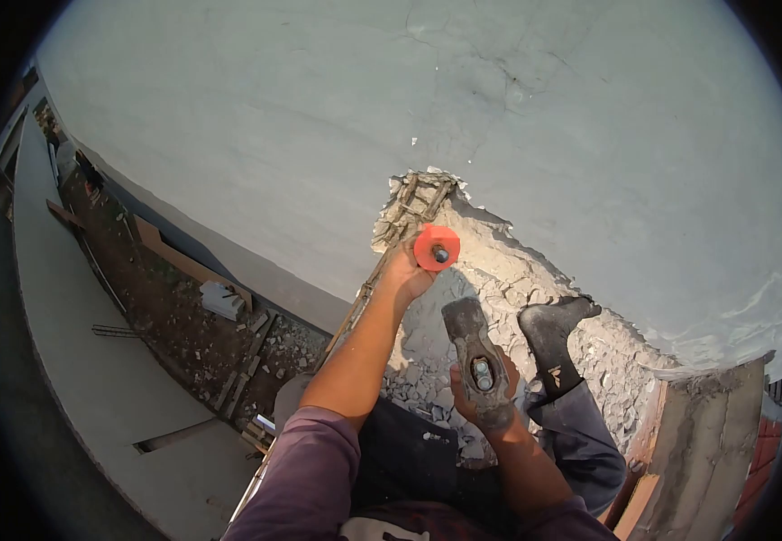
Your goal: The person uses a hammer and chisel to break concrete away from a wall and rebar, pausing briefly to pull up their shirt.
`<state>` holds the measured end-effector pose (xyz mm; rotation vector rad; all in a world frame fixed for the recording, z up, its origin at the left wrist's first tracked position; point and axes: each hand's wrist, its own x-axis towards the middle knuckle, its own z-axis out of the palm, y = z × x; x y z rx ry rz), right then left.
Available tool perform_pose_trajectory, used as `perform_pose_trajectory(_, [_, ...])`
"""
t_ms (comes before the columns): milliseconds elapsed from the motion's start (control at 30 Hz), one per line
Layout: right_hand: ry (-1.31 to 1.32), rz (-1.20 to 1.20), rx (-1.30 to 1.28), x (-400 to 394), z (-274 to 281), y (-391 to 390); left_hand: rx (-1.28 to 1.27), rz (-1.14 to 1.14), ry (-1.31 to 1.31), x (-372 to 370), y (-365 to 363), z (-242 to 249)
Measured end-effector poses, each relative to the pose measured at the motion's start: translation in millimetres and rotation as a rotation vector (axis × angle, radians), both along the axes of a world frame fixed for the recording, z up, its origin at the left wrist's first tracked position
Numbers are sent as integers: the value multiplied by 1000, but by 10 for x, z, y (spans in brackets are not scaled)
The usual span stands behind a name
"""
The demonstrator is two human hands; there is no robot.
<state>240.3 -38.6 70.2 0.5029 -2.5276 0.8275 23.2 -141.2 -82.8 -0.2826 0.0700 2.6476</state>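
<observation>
Left hand [404, 275] fisted round chisel with orange guard [436, 247] at broken slab edge [427, 194] | right hand [485, 397] clenched on hammer [476, 356] handle | likely heavy, rigid steel; grip low, firm.

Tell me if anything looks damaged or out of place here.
Yes: the grey slab is broken open beside the left hand holding an orange-guarded chisel, with bare rebar and rubble exposed. Cracks run above the hole. The right hand grips a hammer.
</observation>
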Motion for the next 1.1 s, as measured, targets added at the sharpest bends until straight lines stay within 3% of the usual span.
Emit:
perform_pose_trajectory(33, [54, 64, -87, -90, -91, 130, 145, -29, 8, 10, 21, 27])
perform_pose_trajectory(67, [108, 121, -172, -239, -312, 307, 77, -18, -62, 20, 51, 58])
perform_pose_trajectory(167, [-266, -166, -47, -619, -564, 336, -57, 11, 165, 65, 45, 128])
perform_pose_trajectory(233, [-430, -152, -118, -575, -517, 277, -195, 45, 266, 9, 12, 188])
perform_pose_trajectory(267, [-403, -124, -169, -507, -494, 246, -260, 69, 303, 5, 8, 174])
perform_pose_trajectory(333, [-367, -80, -287, -238, -264, 82, 44, 35, -40, -7, 56, 105])
perform_pose_trajectory(433, [-43, -101, 67, -62, 173, 2, 3, 74, -70, 68, 40, 222])
perform_pose_trajectory(500, [-310, -44, -478, -235, -268, 226, 8, 18, -44, 49, 47, 205])
perform_pose_trajectory(567, [-296, -92, -123, -576, -558, 446, 70, -54, 21, -49, 111, -23])
perform_pose_trajectory(667, [-536, -241, -165, -545, -501, 321, -72, 13, -48, 16, 207, -13])
perform_pose_trajectory(767, [-300, -96, -359, -219, -187, 171, -86, 10, -44, 12, 189, -88])
perform_pose_trajectory(900, [236, -24, -574, -276, -164, 139, -29, 4, -78, 33, 76, 70])
perform_pose_trajectory(933, [281, -127, -321, -420, -199, 201, -42, -4, -94, 25, 78, 112])
perform_pose_trajectory(1033, [-546, -249, -173, -683, -593, 423, -52, -9, -69, 140, 124, 166])
perform_pose_trajectory(1100, [-470, -234, -263, -473, -526, 388, -26, 16, -51, 87, 67, 129])
